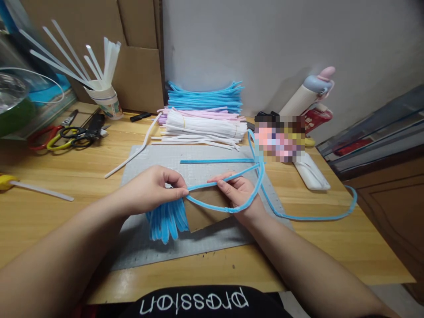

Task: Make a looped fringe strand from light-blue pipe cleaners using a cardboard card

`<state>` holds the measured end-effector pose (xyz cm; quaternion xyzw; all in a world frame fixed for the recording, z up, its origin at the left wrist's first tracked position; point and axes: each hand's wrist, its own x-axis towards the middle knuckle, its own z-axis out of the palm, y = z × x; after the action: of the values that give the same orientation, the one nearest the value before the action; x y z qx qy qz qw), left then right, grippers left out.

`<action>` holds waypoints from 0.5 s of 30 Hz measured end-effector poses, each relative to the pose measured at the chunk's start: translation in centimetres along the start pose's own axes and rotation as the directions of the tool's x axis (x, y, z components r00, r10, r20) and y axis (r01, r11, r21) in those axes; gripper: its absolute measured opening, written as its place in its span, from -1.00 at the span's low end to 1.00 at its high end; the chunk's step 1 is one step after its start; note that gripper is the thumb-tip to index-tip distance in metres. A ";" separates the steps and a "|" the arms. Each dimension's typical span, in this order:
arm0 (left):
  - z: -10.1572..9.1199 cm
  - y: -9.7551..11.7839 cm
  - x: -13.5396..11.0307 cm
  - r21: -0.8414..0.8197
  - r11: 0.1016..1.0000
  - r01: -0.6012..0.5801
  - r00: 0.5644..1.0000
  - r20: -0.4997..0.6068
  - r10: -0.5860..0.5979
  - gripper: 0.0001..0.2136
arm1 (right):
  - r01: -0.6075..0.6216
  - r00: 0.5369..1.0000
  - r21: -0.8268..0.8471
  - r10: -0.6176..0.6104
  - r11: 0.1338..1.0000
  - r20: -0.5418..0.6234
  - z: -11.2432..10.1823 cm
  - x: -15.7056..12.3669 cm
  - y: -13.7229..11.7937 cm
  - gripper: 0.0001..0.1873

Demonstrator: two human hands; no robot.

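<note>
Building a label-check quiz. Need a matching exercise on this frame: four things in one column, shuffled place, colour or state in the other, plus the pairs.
1. Curved blue strand
2. Cardboard piece
3. Cup
4. White bundle

A. Holding pale sticks
B. In front of the blue bundle
C. Pinched by left hand and right hand
D. Brown, beside bunched blue strips

Pairs: 1-C, 2-D, 3-A, 4-B

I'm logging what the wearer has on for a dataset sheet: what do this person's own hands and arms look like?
The left hand and right hand are ungloved, with no ring or watch visible. The left forearm and right forearm show no sleeves. Below is a black garment with white lettering.
</note>
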<state>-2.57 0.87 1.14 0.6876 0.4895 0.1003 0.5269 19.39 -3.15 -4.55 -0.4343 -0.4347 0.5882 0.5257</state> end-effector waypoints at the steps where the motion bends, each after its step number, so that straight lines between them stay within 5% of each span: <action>1: 0.0 0.0 0.0 -0.002 1.000 -0.003 1.000 -0.001 0.003 -0.73 | -0.055 0.998 0.042 0.055 0.998 0.006 0.0 0.0 0.0 -0.85; 7: 0.1 -0.2 0.2 0.022 1.000 -0.008 0.999 -0.034 0.009 -0.72 | -0.156 0.982 0.254 0.178 0.955 -0.066 0.2 0.4 0.0 -0.79; 15: -0.1 -0.3 0.2 0.008 1.000 -0.006 0.999 -0.041 0.007 -0.72 | -0.151 0.985 0.269 0.167 0.951 -0.040 -0.1 0.5 -0.6 -0.78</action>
<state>-2.67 1.06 0.83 0.6889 0.4984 0.1143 0.5137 19.64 -2.61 -4.03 -0.4117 -0.2992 0.6678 0.5431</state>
